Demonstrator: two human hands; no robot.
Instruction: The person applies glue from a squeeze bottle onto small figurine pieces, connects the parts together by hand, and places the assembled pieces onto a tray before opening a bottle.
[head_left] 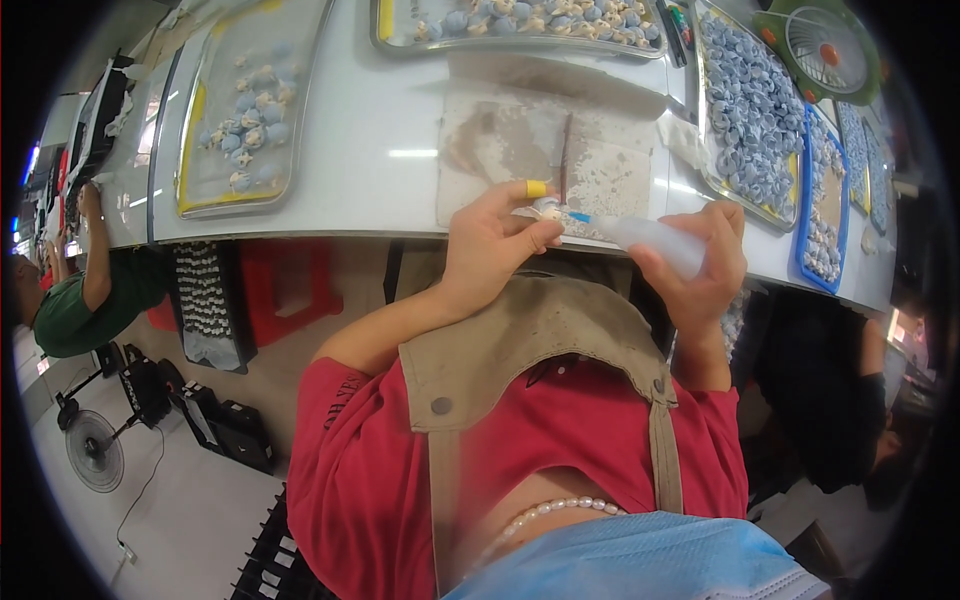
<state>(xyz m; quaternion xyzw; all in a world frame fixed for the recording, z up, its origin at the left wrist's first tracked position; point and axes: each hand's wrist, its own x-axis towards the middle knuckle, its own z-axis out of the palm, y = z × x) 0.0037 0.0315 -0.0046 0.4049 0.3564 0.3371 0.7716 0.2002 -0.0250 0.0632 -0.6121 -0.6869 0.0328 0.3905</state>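
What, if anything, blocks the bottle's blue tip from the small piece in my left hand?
Nothing visible: the blue tip of the bottle in your right hand points at the small piece your left hand pinches. Whether they touch, I can't tell.

Slants left forearm (pixel 390 322) from near left toward the middle, with left hand (pixel 482 242) turned right, pinching between thumb (pixel 544 235) and bent fingers (pixel 503 198). Holds right forearm (pixel 702 350) steeper, from near right, with right hand (pixel 705 262) curled in a grip, facing left.
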